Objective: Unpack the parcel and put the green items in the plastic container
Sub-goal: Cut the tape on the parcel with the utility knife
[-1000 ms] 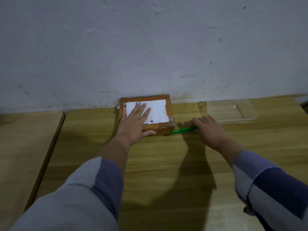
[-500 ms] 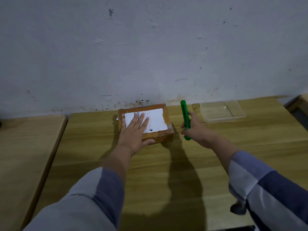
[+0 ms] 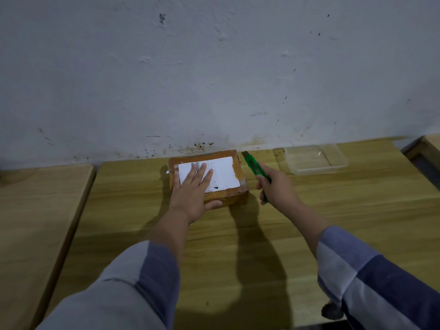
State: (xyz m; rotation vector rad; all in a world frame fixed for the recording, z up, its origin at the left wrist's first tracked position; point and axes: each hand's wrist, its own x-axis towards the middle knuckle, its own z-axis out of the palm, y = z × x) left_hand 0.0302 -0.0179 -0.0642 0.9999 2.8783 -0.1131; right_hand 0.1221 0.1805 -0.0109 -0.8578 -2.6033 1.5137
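A brown taped cardboard parcel (image 3: pixel 234 190) with a white label lies on the wooden table (image 3: pixel 238 234) close to the wall. My left hand (image 3: pixel 194 190) lies flat on its top, fingers spread, thumb at the front edge. My right hand (image 3: pixel 277 189) grips a green utility knife (image 3: pixel 252 165) just right of the parcel, its dark tip pointing toward the parcel's far right corner. A clear plastic container (image 3: pixel 315 159) stands empty at the back right. The parcel is closed, so its contents are hidden.
A second wooden table (image 3: pixel 35 210) stands to the left across a narrow gap. Another wooden surface edge (image 3: pixel 428 144) shows at the far right. The stained white wall (image 3: pixel 214 79) runs right behind the parcel and container.
My right hand picked the green knife up off the table, raised it, and now tilts its tip toward the parcel's far right corner. My left hand stayed flat on the parcel.
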